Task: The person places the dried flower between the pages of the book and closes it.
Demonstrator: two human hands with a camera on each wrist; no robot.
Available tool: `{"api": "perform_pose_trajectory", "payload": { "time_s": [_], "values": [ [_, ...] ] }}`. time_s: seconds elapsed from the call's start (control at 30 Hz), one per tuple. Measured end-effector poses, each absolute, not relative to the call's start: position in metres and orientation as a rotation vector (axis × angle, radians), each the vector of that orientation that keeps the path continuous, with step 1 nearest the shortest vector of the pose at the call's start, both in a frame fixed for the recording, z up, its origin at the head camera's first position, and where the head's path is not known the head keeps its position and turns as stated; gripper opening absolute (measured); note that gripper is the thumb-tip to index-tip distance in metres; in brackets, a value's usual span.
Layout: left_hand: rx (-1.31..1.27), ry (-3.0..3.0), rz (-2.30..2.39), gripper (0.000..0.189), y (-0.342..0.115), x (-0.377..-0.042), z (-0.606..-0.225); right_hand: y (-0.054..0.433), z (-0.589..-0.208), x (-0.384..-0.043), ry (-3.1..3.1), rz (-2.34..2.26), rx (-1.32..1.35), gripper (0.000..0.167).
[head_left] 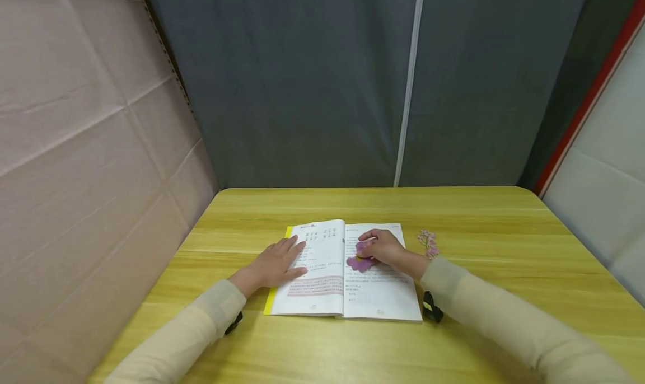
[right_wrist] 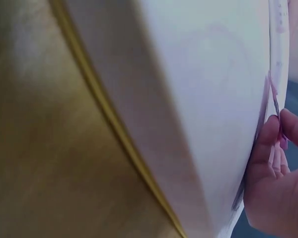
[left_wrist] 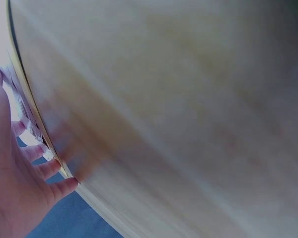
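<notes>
An open book (head_left: 383, 303) with printed pages and a yellow cover edge lies in the middle of the table. My left hand (head_left: 276, 263) rests on its left page, fingers spread and straight; the left wrist view shows those fingers (left_wrist: 48, 169) along the book's edge. Over the right page, my right hand (head_left: 385, 247) pinches a flat purple flower (head_left: 359, 264) with a yellow centre. Seen from the right wrist, thumb and fingertip grip the flower's thin edge (right_wrist: 274, 94) close to the page. My fingers hide part of the flower.
A small sprig of pink blossoms (head_left: 429, 243) lies on the wooden table (head_left: 312, 350), just right of the book and beside my right wrist. Behind the table's far edge hangs a dark grey curtain (head_left: 302, 93). Pale fabric walls (head_left: 90, 165) stand at both sides.
</notes>
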State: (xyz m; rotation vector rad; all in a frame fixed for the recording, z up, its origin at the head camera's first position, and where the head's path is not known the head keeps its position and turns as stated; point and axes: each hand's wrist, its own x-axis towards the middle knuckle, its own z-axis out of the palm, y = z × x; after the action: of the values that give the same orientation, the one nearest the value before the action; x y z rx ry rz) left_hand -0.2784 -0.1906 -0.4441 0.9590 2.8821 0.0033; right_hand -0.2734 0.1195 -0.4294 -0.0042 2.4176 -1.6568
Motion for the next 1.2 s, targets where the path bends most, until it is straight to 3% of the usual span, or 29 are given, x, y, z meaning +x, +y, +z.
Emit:
{"api": "perform_pose_trajectory", "payload": {
  "time_s": [0.43,0.8,1.2],
  "values": [
    [0.955,2.878,0.016,0.079,-0.191,-0.277,-0.443,0.113,-0.429,-0.268,2.620,-1.512,-0.220,0.042],
    [0.984,2.884,0.005,0.079,-0.192,-0.278,-0.443,0.136,-0.412,-0.274,2.716,-1.425,-0.374,0.045],
    [0.944,2.882,0.007,0.079,-0.191,-0.277,-0.442,0.169,-0.410,-0.293,2.914,-0.901,-0.582,0.060]
  ]
}}
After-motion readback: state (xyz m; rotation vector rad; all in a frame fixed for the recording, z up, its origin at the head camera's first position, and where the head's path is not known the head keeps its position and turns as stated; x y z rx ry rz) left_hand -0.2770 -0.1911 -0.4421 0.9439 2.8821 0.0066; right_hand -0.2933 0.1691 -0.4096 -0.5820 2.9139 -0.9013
